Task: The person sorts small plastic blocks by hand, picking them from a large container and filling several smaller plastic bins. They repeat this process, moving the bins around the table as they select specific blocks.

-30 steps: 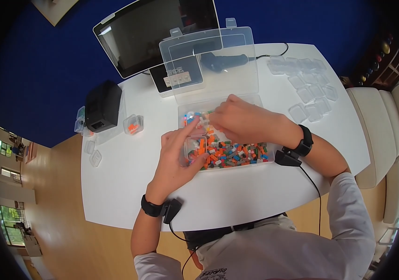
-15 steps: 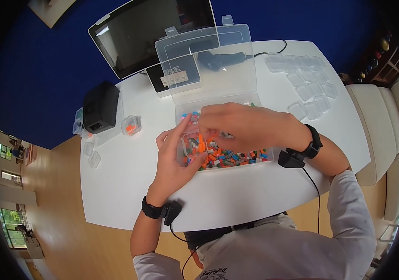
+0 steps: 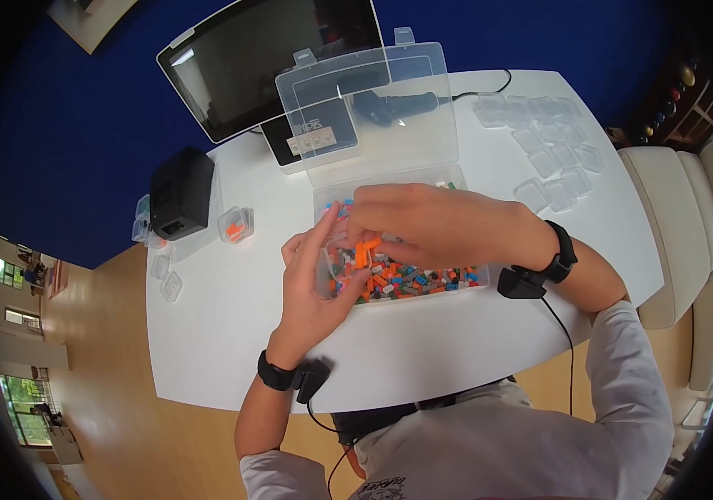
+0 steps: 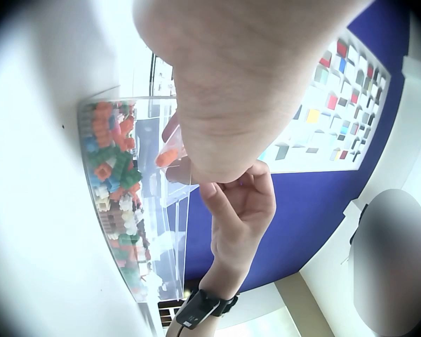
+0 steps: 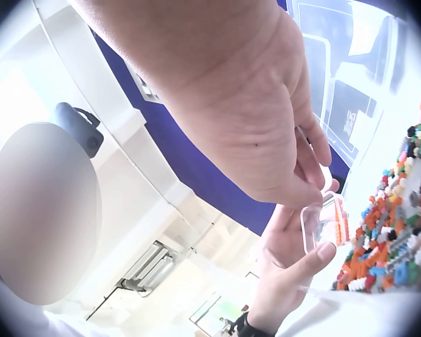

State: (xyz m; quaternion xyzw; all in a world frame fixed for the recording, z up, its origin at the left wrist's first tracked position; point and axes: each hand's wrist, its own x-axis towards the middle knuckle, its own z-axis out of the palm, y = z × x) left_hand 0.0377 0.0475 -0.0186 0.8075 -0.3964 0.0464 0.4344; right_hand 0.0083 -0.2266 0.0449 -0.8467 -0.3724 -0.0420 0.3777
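Observation:
A small clear plastic box (image 5: 310, 230) with orange toy bricks (image 5: 342, 223) inside is gripped by my left hand (image 3: 311, 292), its thumb on the near side and fingers along the far side. It is held over the left part of a large clear bin (image 3: 323, 197) full of mixed small toy bricks (image 3: 423, 285). My right hand (image 3: 440, 223) is bent over the small box, fingers curled down at its opening, pinching an orange brick (image 3: 371, 243). Its fingertips are partly hidden behind the hand in the head view.
The bin's clear lid (image 3: 423, 133) stands raised at the back, before a monitor (image 3: 273, 67). Several clear small boxes (image 3: 544, 167) lie at the right rear. At left are a black device (image 3: 181, 192), another small box (image 3: 235, 225) with orange bricks and loose lids (image 3: 170, 287).
My right hand has moved left from over the loose bricks to the small box, and more orange shows by its fingertips. My left hand keeps its hold on the small box, nearly still.

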